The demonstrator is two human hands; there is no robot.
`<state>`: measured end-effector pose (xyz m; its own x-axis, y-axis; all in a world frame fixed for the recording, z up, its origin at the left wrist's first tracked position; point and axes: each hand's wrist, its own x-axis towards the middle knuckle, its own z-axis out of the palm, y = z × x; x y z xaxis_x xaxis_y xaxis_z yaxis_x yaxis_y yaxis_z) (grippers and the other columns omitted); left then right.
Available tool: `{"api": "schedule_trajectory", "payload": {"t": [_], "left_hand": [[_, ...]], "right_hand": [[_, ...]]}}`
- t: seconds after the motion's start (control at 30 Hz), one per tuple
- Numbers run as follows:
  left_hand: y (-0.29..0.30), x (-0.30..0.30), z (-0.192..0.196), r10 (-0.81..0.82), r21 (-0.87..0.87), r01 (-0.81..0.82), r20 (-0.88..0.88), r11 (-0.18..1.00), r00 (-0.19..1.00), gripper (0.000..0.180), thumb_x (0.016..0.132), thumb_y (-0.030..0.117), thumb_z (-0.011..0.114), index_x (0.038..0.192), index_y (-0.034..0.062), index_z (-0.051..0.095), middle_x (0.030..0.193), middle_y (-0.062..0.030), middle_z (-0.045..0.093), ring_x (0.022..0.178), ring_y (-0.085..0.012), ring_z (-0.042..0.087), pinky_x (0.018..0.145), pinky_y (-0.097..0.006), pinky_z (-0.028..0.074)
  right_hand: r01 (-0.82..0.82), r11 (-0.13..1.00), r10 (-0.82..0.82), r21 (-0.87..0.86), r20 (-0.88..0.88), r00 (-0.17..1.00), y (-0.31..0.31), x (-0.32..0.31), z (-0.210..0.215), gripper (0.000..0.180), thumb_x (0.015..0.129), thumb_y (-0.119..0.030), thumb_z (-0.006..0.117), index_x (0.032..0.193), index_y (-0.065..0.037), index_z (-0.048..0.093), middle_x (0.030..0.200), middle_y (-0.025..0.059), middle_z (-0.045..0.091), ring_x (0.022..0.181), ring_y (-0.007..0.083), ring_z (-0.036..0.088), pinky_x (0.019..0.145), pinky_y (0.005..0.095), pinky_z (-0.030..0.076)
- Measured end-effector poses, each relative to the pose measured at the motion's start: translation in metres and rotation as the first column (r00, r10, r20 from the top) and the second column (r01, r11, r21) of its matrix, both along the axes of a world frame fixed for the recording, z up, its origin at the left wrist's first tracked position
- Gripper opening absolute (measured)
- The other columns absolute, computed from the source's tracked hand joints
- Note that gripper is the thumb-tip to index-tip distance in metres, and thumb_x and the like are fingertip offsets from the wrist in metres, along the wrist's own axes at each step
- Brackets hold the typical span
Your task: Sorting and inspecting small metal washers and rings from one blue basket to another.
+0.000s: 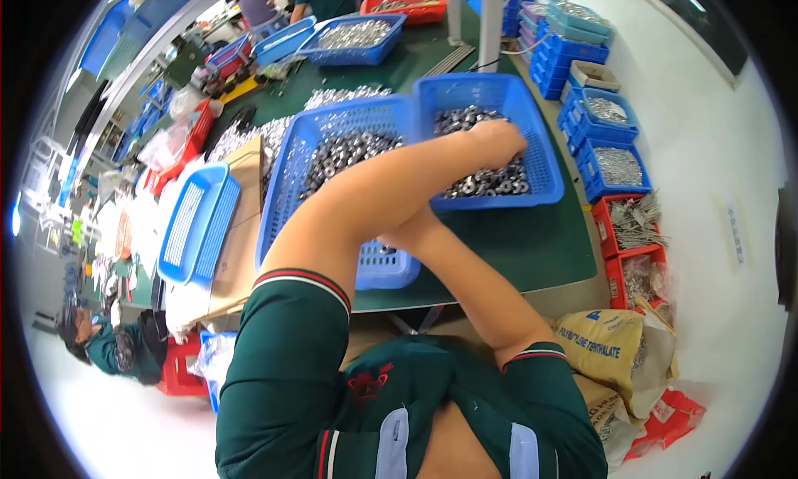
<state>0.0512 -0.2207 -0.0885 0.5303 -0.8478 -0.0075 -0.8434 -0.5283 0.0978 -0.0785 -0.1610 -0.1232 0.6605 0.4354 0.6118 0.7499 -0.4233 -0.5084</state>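
My arms cross over two blue plastic baskets on a green table. My left hand (497, 143) reaches across to the right basket (544, 159), its fingers curled down at the small dark and silver ring-like metal parts (490, 184). Whatever is in those fingers is out of sight. Beneath my left forearm, my right hand (402, 231) is over the near end of the left basket (278, 184), mostly covered. A few small metal parts show just below it; whether the fingers hold them cannot be seen. More ring-like metal parts (345, 157) are heaped in the left basket.
Loose shiny parts (274, 134) lie on the table (532, 246) beyond the left basket. An upright post (490, 30) stands behind the right one. Stacked blue crates (611, 159) line the right side, above sacks (607, 342). At left sits another person (125, 346).
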Motion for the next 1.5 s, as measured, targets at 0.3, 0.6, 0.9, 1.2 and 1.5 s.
{"api": "schedule_trajectory", "payload": {"t": [0.3, 0.6, 0.9, 1.2, 1.5], "left_hand": [[0.161, -0.056, 0.098, 0.438, -0.761, -0.204, 0.115, 0.616, 0.892, 0.019, 0.08, 0.019, 0.064, 0.096, 0.0093, 0.068, 0.088, -0.0125, 0.068, 0.081, -0.0295, 0.066, 0.071, -0.037, 0.052], [0.248, -0.123, -0.002, 0.513, -0.054, -0.544, -0.271, 0.837, 0.815, 0.027, 0.079, 0.015, 0.065, 0.106, 0.0134, 0.066, 0.085, -0.015, 0.067, 0.081, -0.0322, 0.065, 0.074, -0.041, 0.05], [0.234, -0.129, -0.032, 0.46, 0.175, -0.437, -0.115, 0.882, 0.881, 0.019, 0.082, 0.016, 0.06, 0.101, 0.0148, 0.061, 0.079, -0.0146, 0.065, 0.078, -0.0347, 0.065, 0.067, -0.047, 0.05], [0.236, -0.126, -0.024, 0.485, 0.116, -0.471, -0.182, 0.874, 0.855, 0.014, 0.082, 0.014, 0.056, 0.093, 0.0081, 0.062, 0.084, -0.0158, 0.066, 0.084, -0.0348, 0.066, 0.07, -0.045, 0.051], [0.246, -0.114, 0.036, -0.404, -0.315, -0.909, -0.895, 0.272, 0.19, 0.021, 0.094, 0.015, 0.055, 0.108, -0.0007, 0.058, 0.086, -0.007, 0.063, 0.072, -0.0122, 0.059, 0.064, -0.023, 0.049]], "right_hand": [[0.174, 0.979, -0.147, 0.101, -0.236, 0.961, -0.013, 0.008, 0.028, 0.033, 0.092, -0.034, 0.054, 0.082, -0.003, 0.058, 0.067, 0.0176, 0.061, 0.065, 0.0319, 0.064, 0.055, 0.0424, 0.047], [0.117, 0.972, -0.047, 0.204, -0.322, 0.946, -0.009, 0.003, 0.03, 0.027, 0.091, -0.026, 0.061, 0.079, -0.002, 0.06, 0.054, 0.0123, 0.054, 0.047, 0.0231, 0.054, 0.048, 0.034, 0.04], [0.118, 0.989, -0.089, 0.084, -0.292, 0.952, -0.006, -0.002, 0.03, 0.025, 0.089, -0.027, 0.062, 0.079, -0.004, 0.061, 0.066, 0.0145, 0.061, 0.058, 0.0315, 0.06, 0.053, 0.0382, 0.044], [0.102, 0.991, -0.074, 0.082, -0.295, 0.953, -0.006, 0.001, 0.033, 0.023, 0.088, -0.027, 0.062, 0.082, -0.005, 0.064, 0.066, 0.0141, 0.062, 0.058, 0.031, 0.06, 0.053, 0.0378, 0.044], [0.153, 0.949, -0.014, 0.276, -0.447, 0.894, -0.017, -0.006, 0.033, 0.017, 0.093, -0.018, 0.058, 0.097, -0.002, 0.064, 0.07, -0.0027, 0.057, 0.063, 0.0039, 0.046, 0.058, 0.0209, 0.039]]}}
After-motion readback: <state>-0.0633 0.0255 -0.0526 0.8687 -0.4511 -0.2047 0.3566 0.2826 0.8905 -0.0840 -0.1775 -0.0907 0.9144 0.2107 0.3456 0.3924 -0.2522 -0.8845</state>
